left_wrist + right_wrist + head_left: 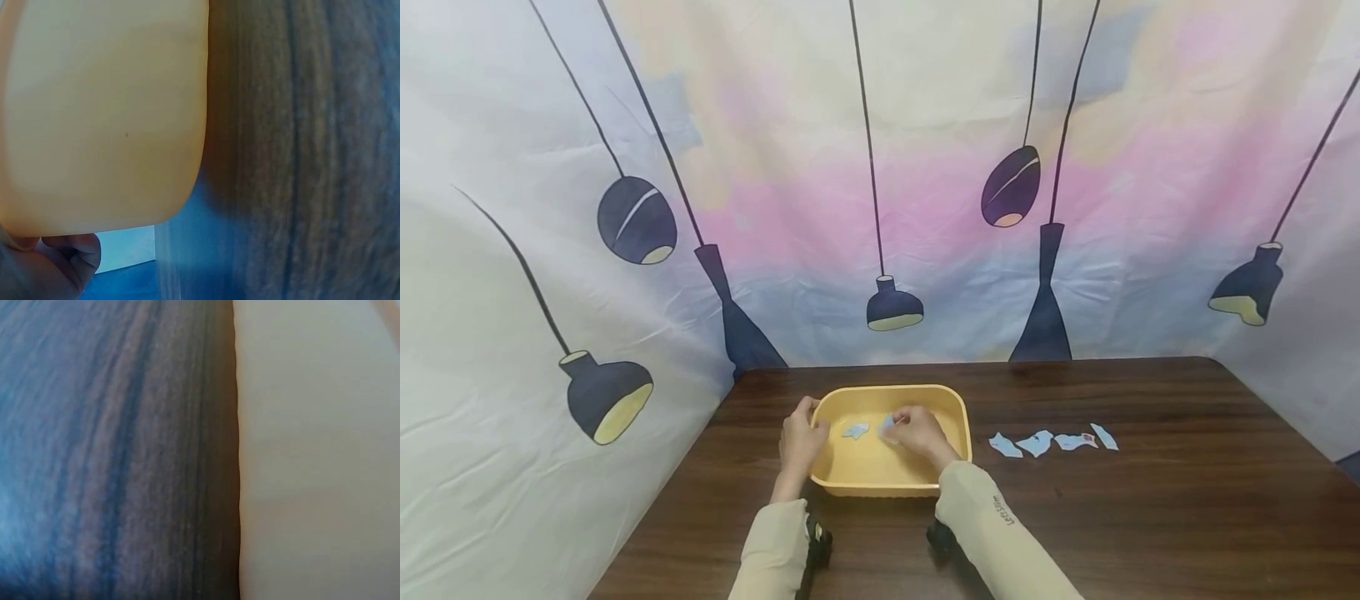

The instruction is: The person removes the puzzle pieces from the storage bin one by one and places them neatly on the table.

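Observation:
A shallow yellow plastic basin [880,473] stands on the table. My left hand [801,437] grips its left rim, thumb at the inner side and fingers outside; in the left wrist view curled fingers [78,253] show past the basin's end wall [112,125]. Over the basin's inside, my right hand [919,432] pinches a light blue scrap of paper [887,423], partly hidden by the fingers. Left of it, another torn blue paper scrap [855,431] lies on the basin floor. The right wrist view shows only the basin's outer wall [319,450], not the hand.
Several torn light blue paper scraps [1036,443] lie in a row on the dark wooden table [1150,517], right of the basin. One scrap [1076,442] bears a small red mark. Behind the table hangs a cloth backdrop [820,208] printed with lamps.

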### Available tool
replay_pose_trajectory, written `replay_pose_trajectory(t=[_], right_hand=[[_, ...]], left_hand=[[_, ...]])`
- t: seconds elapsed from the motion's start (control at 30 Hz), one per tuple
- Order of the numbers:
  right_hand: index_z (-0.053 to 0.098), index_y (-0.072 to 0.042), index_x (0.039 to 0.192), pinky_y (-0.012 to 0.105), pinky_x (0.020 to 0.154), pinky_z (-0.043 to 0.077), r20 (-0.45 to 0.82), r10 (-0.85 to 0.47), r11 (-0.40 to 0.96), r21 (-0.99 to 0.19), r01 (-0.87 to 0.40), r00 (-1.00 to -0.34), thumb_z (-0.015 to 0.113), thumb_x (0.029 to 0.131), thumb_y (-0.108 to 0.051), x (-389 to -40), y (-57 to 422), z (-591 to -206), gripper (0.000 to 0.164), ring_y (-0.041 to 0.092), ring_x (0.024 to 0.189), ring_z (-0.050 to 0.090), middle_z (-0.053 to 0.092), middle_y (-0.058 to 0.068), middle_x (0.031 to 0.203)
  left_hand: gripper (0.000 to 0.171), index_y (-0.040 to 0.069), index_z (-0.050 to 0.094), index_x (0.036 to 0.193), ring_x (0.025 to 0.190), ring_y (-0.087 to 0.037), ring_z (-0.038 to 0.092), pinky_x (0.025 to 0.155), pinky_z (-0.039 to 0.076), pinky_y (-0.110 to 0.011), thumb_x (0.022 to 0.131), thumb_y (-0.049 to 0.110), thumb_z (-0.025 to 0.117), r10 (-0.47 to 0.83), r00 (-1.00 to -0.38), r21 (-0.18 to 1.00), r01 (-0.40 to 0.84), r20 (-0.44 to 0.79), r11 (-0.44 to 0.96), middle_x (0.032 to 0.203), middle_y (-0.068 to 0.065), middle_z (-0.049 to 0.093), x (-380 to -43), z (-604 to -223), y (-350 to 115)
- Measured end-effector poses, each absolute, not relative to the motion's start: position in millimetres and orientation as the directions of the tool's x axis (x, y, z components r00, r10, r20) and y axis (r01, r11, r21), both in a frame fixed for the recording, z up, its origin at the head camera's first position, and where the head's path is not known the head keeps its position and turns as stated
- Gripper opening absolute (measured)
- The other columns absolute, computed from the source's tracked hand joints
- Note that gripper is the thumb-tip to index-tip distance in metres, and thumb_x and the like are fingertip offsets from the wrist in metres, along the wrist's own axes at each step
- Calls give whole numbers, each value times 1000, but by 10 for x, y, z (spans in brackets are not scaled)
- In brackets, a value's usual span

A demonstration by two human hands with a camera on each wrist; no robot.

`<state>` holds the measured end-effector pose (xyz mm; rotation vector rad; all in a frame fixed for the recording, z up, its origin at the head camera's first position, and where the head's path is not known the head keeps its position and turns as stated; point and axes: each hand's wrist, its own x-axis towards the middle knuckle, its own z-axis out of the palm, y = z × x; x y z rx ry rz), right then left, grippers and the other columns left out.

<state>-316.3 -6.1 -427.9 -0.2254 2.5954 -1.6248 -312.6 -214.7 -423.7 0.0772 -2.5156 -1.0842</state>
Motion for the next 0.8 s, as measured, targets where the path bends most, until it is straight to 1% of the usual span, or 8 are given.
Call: replay_pose_trajectory(t=[0.1, 0.2, 0.27, 0.33, 0.4, 0.53, 0.7, 0.8], right_hand=[[66, 0, 100, 27, 64, 43, 30, -164, 378, -921, -91, -986, 69, 86, -17, -3174, -70, -4281, 22, 17, 75, 52, 64, 10, 93], [63, -3, 89, 25, 58, 38, 44, -158, 358, -928, -99, -987, 68, 88, -19, -3181, -80, -4292, 17, 14, 66, 44, 56, 3, 79], [59, -6, 81, 25, 57, 37, 54, -146, 349, -931, -103, -988, 68, 89, -20, -3184, -89, -4300, 18, 12, 63, 42, 52, -1, 74], [54, -8, 75, 24, 56, 37, 64, -137, 332, -937, -107, -988, 67, 89, -19, -3182, -96, -4298, 22, 12, 61, 41, 49, -2, 70], [50, -10, 70, 24, 55, 37, 71, -131, 319, -941, -110, -989, 66, 90, -18, -3173, -105, -4289, 26, 11, 60, 41, 47, -3, 68], [49, -11, 68, 23, 56, 41, 38, -145, 278, -957, -77, -989, 67, 90, -17, -3137, -115, -4257, 29, 11, 60, 46, 50, -3, 65], [52, -8, 71, 28, 65, 51, 18, -164, 255, -965, -60, -986, 67, 90, -19, -3068, -49, -4135, 27, 14, 71, 57, 59, 1, 75], [54, -7, 74, 32, 70, 54, 27, -167, 232, -970, -66, -986, 67, 91, -20, -3032, 44, -4072, 25, 14, 73, 58, 60, 2, 78]], left_hand=[[28, 5, 65, 112, 59, -17, 48, 54, 35, -28, 84, 5, 60, -201, -917, 705, 110, 343, 700, 72, -9, 59, -3125, -4233, -2151], [28, 5, 65, 112, 59, -17, 48, 53, 35, -28, 84, 5, 60, -198, -921, 704, 106, 336, 703, 71, -8, 59, -3111, -4232, -2151], [28, 5, 65, 112, 58, -17, 47, 53, 35, -28, 84, 5, 60, -197, -923, 705, 104, 332, 701, 70, -7, 58, -3101, -4229, -2149], [29, 6, 65, 112, 58, -17, 46, 53, 34, -28, 84, 5, 60, -195, -922, 706, 108, 335, 700, 69, -7, 57, -3095, -4223, -2143], [29, 6, 65, 111, 59, -17, 46, 53, 34, -28, 83, 5, 60, -194, -920, 702, 112, 341, 704, 68, -6, 56, -3091, -4217, -2136], [28, 7, 65, 111, 58, -17, 46, 53, 34, -28, 84, 6, 60, -187, -924, 685, 101, 333, 721, 67, -5, 55, -3080, -4223, -2131], [28, 6, 65, 111, 58, -17, 47, 52, 34, -28, 84, 5, 59, -199, -923, 687, 91, 331, 721, 68, -6, 56, -3074, -4230, -2142], [29, 5, 65, 111, 59, -17, 48, 52, 35, -28, 83, 5, 59, -204, -919, 692, 97, 339, 715, 71, -8, 59, -3087, -4207, -2149]])
